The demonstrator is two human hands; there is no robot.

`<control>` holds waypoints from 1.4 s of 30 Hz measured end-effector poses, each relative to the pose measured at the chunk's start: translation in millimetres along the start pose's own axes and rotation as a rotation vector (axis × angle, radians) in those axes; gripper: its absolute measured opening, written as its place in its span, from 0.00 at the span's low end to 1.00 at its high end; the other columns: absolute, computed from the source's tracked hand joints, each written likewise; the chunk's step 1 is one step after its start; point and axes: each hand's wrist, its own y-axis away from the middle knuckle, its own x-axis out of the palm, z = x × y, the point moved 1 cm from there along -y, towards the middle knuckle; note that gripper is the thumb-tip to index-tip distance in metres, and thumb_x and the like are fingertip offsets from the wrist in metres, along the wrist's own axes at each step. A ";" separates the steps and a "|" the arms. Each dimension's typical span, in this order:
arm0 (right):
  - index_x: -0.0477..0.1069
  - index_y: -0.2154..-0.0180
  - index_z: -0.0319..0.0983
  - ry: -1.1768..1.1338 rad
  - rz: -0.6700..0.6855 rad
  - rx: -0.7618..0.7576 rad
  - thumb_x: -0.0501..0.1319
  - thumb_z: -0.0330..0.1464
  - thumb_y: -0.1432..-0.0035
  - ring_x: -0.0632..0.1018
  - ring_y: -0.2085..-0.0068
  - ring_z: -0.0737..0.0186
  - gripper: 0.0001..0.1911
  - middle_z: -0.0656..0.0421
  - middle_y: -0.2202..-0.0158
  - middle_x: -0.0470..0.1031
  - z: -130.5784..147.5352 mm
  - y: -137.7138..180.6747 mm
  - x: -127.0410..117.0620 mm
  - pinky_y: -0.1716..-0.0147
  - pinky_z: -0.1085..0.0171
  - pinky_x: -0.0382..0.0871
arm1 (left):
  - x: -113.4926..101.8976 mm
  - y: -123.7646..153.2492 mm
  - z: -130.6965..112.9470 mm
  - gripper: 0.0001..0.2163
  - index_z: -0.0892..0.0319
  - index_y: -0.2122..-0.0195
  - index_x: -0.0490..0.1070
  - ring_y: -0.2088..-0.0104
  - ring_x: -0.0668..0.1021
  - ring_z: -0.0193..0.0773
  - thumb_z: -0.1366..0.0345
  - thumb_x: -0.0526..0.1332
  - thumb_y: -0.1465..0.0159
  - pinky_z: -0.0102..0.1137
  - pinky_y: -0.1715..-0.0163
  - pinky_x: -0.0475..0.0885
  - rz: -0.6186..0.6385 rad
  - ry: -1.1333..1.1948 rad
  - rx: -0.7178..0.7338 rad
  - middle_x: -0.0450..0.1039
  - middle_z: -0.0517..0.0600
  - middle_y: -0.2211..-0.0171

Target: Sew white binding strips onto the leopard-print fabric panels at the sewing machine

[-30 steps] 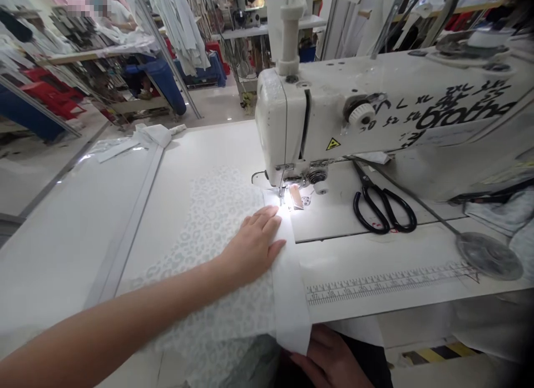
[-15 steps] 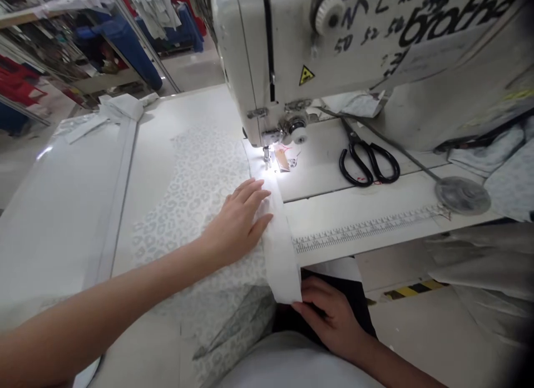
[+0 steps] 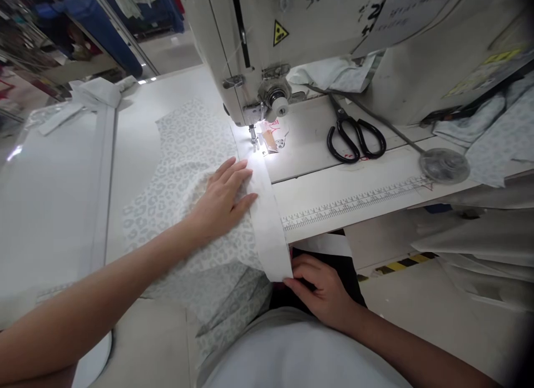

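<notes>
The fingers (image 3: 238, 177) of the left hand (image 3: 214, 207) lie nearly straight, slightly parted and palm down on a patterned cloth (image 3: 179, 171); they grip nothing. The thumb angles away, its tip at the edge of a long white strip (image 3: 267, 226). Nearer the body and to the right, the right hand (image 3: 319, 290) has thumb and forefinger closed on the strip's near end.

Just beyond the left fingertips is the lit presser foot (image 3: 253, 136) of a sewing machine (image 3: 258, 43). The likeliest trouble is the strip slewing off line, if the right pinch pulls harder than the left palm steadies. Sliding too far forward could put the left fingertips under the foot. The bunched cloth between the 2 hands, close to the body, could drag or pucker.

The patterned cloth is pale, with grey-green leopard spots; it spreads flat to the left of and beyond the left fingers, then crumples on the near side. The strip is plain and smooth, running from beside the foot, past the left fingertips, to the right thumb.
</notes>
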 end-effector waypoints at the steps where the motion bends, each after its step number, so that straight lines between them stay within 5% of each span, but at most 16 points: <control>1: 0.73 0.70 0.36 0.000 -0.002 -0.003 0.57 0.27 0.41 0.73 0.67 0.62 0.07 0.54 0.69 0.72 0.0 -0.6 0.3 0.68 0.64 0.68 | 0.1 -0.3 0.3 0.18 0.59 0.45 0.57 0.36 0.52 0.46 0.58 0.51 0.35 0.47 0.40 0.53 -0.003 0.000 0.002 0.57 0.53 0.40; 16: 0.64 0.76 0.37 0.143 -0.042 -0.108 0.57 0.26 0.41 0.70 0.72 0.66 0.11 0.58 0.75 0.69 1.0 0.7 2.7 0.73 0.67 0.65 | -0.1 -1.0 0.9 0.22 0.58 0.45 0.57 0.36 0.51 0.50 0.53 0.54 0.37 0.50 0.41 0.55 -0.002 0.002 0.016 0.56 0.54 0.40; 19: 0.68 0.67 0.36 0.244 0.024 -0.229 0.55 0.26 0.40 0.70 0.73 0.65 0.04 0.58 0.75 0.70 2.9 -1.3 -2.3 0.73 0.66 0.67 | -2.8 1.2 -7.2 0.18 0.58 0.48 0.62 0.37 0.52 0.50 0.54 0.53 0.36 0.52 0.42 0.55 0.021 -0.043 0.059 0.57 0.53 0.40; 23: 0.67 0.53 0.33 0.332 0.208 -0.472 0.49 0.20 0.40 0.74 0.64 0.61 0.16 0.53 0.66 0.76 15.3 -12.8 -17.1 0.62 0.64 0.71 | -4.2 11.8 -22.5 0.14 0.56 0.49 0.65 0.40 0.60 0.46 0.61 0.48 0.32 0.49 0.43 0.59 0.107 -0.044 0.034 0.61 0.51 0.42; 29: 0.70 0.58 0.33 0.455 0.183 -0.699 0.53 0.23 0.39 0.75 0.68 0.60 0.09 0.54 0.72 0.76 33.1 -23.3 -25.2 0.63 0.62 0.71 | -1.0 29.2 -21.5 0.25 0.58 0.40 0.55 0.37 0.55 0.48 0.51 0.51 0.36 0.49 0.41 0.55 0.164 0.049 0.059 0.52 0.53 0.37; 32: 0.70 0.64 0.36 0.437 0.106 -0.670 0.53 0.23 0.39 0.74 0.66 0.60 0.08 0.55 0.72 0.75 35.2 -27.9 -22.7 0.63 0.62 0.71 | -1.3 28.9 -16.6 0.27 0.57 0.40 0.56 0.37 0.55 0.49 0.50 0.52 0.37 0.50 0.41 0.54 0.169 0.060 0.066 0.52 0.53 0.37; 42: 0.68 0.68 0.39 0.391 0.211 -0.402 0.50 0.21 0.40 0.70 0.66 0.60 0.11 0.57 0.70 0.72 41.8 -89.0 -32.3 0.67 0.61 0.67 | -8.4 -18.3 14.9 0.24 0.58 0.44 0.58 0.38 0.56 0.48 0.52 0.54 0.38 0.47 0.43 0.56 0.067 0.033 0.098 0.57 0.55 0.39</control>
